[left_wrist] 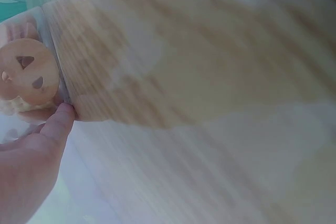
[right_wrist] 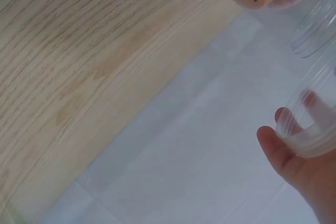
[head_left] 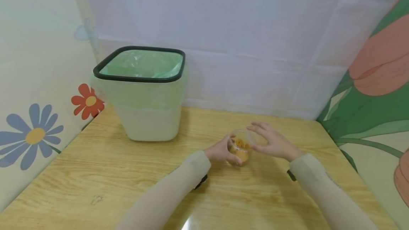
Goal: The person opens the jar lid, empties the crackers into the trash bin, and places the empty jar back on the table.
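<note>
Two hands are engaged, one per component; the left hand [head_left: 221, 151] grips the clear jar [head_left: 241, 156] from its left side, thumb on the near wall; the right hand [head_left: 271, 141] holds the clear lid [right_wrist: 310, 142] by its edge, thumb and fingers curved around it. Governing relation: lid to jar mouth; the lid is steeply tilted, just to the right of the mouth; the right wrist view shows a narrow gap between the lid and the clear jar rim, so the two parts are apart there. The jar lies between the hands, touching the left and near the right; its long axis appears close to vertical; whether its base bears on the bench [head_left: 96, 173] cannot be told. Contents: orange-tan biscuit-like pieces [left_wrist: 29, 72], one round with dark cut-outs, visible through the wall. Position of the assembly: right of centre on the bench, toward its far half; the white waste bin [head_left: 153, 123], fitted with a green liner [head_left: 140, 93] and a black rim [head_left: 137, 78], stands upright to the left, well apart from both hands.
</note>
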Action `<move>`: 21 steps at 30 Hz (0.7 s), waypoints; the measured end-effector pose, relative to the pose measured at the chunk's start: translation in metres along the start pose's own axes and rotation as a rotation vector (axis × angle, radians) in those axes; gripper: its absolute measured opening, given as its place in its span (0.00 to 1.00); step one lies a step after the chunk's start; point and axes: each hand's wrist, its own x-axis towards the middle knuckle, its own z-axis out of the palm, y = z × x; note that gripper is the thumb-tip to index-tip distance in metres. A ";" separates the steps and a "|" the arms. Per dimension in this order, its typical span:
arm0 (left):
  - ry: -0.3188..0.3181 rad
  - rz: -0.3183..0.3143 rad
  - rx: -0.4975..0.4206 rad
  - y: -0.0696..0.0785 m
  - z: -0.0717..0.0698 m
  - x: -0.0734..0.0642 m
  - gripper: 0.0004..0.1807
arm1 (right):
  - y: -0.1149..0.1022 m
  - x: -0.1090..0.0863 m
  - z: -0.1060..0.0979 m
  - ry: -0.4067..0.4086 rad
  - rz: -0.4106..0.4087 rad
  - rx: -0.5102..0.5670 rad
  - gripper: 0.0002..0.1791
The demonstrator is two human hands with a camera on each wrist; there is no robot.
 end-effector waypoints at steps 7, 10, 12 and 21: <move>0.005 0.010 0.002 0.000 0.000 0.000 0.56 | 0.003 -0.006 -0.003 -0.001 0.032 0.002 0.34; 0.007 0.012 0.005 -0.001 0.001 0.001 0.55 | 0.005 -0.008 -0.004 -0.006 0.042 -0.003 0.34; 0.007 0.012 0.011 -0.001 0.001 0.002 0.55 | 0.006 -0.009 -0.004 -0.005 0.040 -0.007 0.34; 0.000 0.004 0.027 -0.001 0.001 0.003 0.57 | 0.012 -0.014 -0.004 0.016 0.040 -0.006 0.34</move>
